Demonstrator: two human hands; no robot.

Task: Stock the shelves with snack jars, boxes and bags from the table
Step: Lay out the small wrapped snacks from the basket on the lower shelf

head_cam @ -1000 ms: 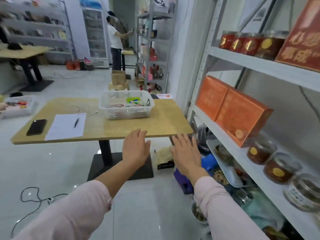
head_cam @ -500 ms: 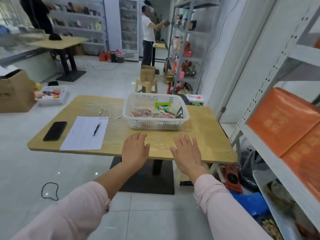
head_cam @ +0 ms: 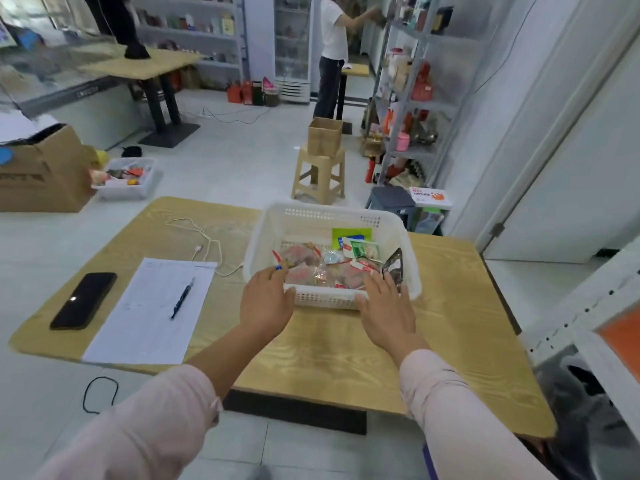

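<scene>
A white plastic basket (head_cam: 308, 220) stands on the wooden table (head_cam: 346, 348), holding several small snack bags (head_cam: 311, 268) in red, green and clear wrappers. My left hand (head_cam: 266, 303) reaches over the basket's near left corner, fingers apart and fingertips at the rim. My right hand (head_cam: 386, 308) is spread at the near right rim, beside a dark shiny packet (head_cam: 394, 266). Neither hand grips anything. The white shelf frame (head_cam: 588, 306) with an orange box (head_cam: 621, 332) shows at the right edge.
A black phone (head_cam: 84, 300), a sheet of paper (head_cam: 152, 310) with a pen (head_cam: 182, 297) and a white cable (head_cam: 204, 242) lie on the table's left half. On the floor beyond are a cardboard box (head_cam: 41, 171), a snack bin (head_cam: 125, 177), a stool (head_cam: 320, 174) and a person (head_cam: 332, 57) at far shelves.
The view has swung left from the shelf to the table and come closer. Both hands have moved forward from the table's near edge to the basket's near rim.
</scene>
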